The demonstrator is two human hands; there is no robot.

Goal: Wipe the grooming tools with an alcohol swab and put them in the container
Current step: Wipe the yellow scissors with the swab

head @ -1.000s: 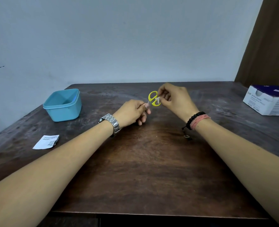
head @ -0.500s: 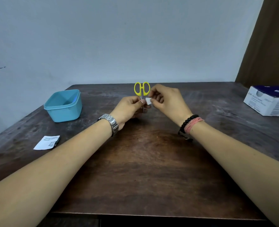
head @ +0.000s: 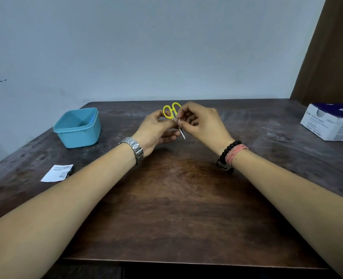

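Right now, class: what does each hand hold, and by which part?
The left hand holds the scissors around the middle, just below the yellow handles. The right hand pinches a small white swab against the blades.

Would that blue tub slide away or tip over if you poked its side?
The blue tub would probably slide rather than tip: it looks wide and squat, sitting flat on the table. It likely feels light, since it seems thin plastic and looks empty. Its walls might flex slightly when squeezed.
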